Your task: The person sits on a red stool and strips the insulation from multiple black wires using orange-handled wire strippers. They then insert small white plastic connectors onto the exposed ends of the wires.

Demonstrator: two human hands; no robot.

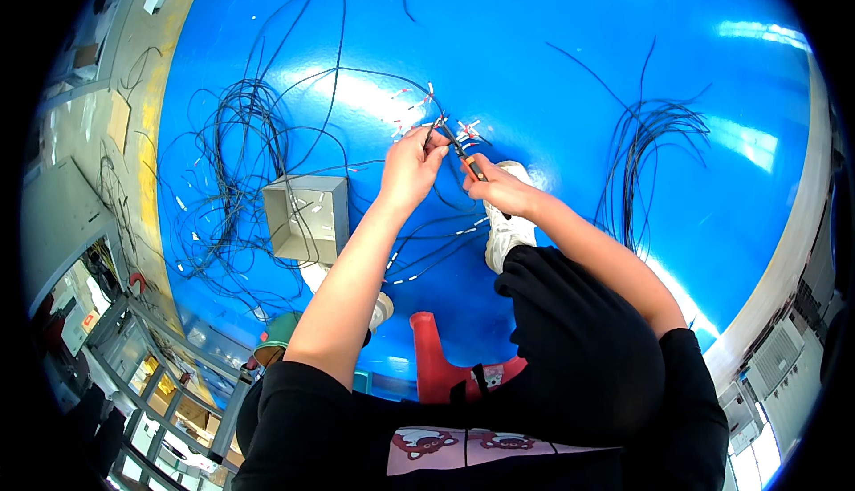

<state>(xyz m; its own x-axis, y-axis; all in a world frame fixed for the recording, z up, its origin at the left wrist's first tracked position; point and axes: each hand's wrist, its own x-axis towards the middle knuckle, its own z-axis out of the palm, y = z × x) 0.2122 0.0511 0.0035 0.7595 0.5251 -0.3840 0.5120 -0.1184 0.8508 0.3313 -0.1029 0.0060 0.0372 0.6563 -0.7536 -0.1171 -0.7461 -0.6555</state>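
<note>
My right hand [500, 190] is closed around the handles of hand pliers [472, 166] with black and orange grips. The jaws point up and left, toward the fingertips of my left hand [411, 169]. Those fingers are pinched on a thin black cable [392, 74], which arcs in from the left. Whether the jaws bite on the cable is too small to tell. Just beyond both hands lie small red and white pieces [468, 129] on the blue floor. Beneath my forearms run more black cables [436, 237] bearing white sleeves.
A large tangle of black cable [254, 126] spreads at the left, around an open grey box [338, 215]. Another cable bundle [634, 157] lies at the right. My white shoe [508, 243] is under my right hand; a red stool [432, 353] stands near me.
</note>
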